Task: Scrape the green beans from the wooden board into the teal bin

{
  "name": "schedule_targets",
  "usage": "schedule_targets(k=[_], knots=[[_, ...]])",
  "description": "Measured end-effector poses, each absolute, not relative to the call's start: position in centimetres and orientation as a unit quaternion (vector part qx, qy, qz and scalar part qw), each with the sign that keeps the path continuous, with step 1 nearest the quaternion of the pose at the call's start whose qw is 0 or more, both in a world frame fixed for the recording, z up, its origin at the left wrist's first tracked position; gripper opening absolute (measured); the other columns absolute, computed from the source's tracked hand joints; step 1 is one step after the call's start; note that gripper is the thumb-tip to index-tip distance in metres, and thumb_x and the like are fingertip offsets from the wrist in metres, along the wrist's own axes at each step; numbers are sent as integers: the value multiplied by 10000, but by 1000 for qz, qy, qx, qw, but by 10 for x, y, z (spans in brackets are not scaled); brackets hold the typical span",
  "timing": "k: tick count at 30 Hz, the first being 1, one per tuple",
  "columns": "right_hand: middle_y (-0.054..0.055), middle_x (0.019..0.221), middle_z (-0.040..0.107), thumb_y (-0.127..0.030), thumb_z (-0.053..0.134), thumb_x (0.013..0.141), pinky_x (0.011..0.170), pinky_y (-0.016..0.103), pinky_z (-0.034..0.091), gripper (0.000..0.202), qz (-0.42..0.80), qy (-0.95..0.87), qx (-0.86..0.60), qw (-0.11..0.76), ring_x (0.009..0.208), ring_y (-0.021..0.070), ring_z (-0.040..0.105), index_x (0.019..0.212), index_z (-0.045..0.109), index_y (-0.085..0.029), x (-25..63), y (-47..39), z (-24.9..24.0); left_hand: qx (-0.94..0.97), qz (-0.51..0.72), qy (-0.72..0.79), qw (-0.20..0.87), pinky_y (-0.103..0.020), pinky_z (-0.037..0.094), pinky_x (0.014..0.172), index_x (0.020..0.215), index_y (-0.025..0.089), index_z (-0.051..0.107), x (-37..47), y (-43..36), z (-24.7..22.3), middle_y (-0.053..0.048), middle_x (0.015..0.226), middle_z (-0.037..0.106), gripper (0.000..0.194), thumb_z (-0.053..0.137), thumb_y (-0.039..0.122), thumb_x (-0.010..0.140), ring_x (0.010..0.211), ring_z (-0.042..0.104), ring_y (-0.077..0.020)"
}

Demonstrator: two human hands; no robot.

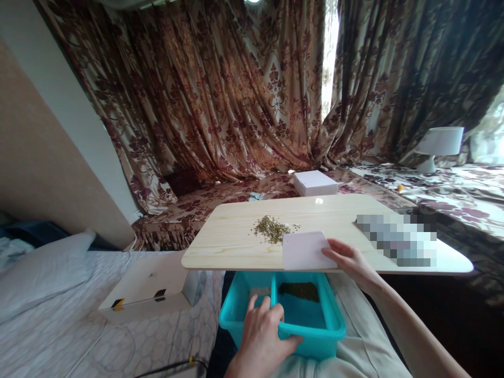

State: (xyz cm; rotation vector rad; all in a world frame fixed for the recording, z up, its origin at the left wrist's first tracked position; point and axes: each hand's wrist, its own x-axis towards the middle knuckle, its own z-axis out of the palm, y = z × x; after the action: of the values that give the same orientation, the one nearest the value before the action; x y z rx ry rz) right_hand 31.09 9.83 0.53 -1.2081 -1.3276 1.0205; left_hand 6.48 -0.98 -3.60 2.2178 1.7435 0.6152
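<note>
My right hand (348,258) pinches the right edge of a white card (303,250) on the light wooden tabletop (228,252). Just behind the card's left corner lies a loose pile of small greenish-brown dried bits (271,229), with a few strewn around it. Below the table's front edge, a teal two-compartment bin (311,331) sits by my lap. My left hand (263,325) grips its near rim by the divider, fingers curled over the left compartment. Similar dark green bits (301,291) lie at the far end of the right compartment. Something pale shows in the left one, partly hidden by my fingers.
A blurred-out item (401,241) lies on the table's right side. Behind the table is a white box (315,182). To the left, a larger white box (153,283) rests on the bed beside cables. A white lamp (444,142) stands far right, before patterned curtains (236,94).
</note>
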Motion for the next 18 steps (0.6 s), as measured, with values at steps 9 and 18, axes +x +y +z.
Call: schedule_targets(k=[9, 18], knots=[[95, 951, 783, -434, 746, 637, 829, 386, 567, 356, 328, -483, -536, 610, 945, 293, 720, 898, 730, -192, 319, 108, 1, 758, 211, 604, 128, -469, 320, 1088, 685, 234, 576, 64, -9, -39, 16, 771, 574, 290, 818, 376, 614, 860, 600, -226], [93, 901, 785, -382, 700, 681, 797, 375, 576, 293, 310, -499, -528, 613, 921, 280, 728, 901, 704, -188, 305, 129, -11, 758, 209, 604, 130, -460, 312, 1092, 691, 230, 576, 63, -8, -41, 12, 778, 579, 290, 816, 372, 611, 867, 600, -223]])
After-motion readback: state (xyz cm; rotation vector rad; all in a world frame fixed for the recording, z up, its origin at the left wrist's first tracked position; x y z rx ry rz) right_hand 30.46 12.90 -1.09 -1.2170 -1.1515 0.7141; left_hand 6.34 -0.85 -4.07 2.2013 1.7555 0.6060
